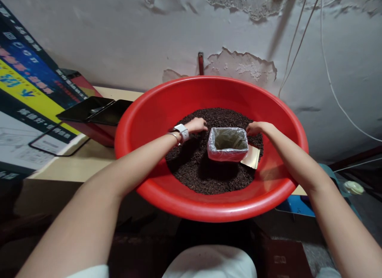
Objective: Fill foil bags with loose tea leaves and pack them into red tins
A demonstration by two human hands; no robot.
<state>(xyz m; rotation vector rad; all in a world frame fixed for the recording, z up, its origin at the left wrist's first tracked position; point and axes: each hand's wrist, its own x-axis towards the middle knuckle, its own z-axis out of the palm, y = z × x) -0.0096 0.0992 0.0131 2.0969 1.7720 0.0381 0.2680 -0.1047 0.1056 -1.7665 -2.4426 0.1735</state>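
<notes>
Red basin (155,110) on a wooden table (74,166) by peeling wall (238,67) — both hands' fingers seemingly curled in loose tea (193,166).

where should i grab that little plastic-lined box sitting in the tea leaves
Probably by its two short outer walls, a hand on each side, coming from above. The lined box stands upright and open-topped in the loose leaves, so squeezing the thin liner rim alone could collapse it.

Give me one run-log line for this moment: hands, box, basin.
left hand: in dark loose tea left of lined box | right hand: at box's right | box: open, upright in red basin | gold packet: beside box
</notes>
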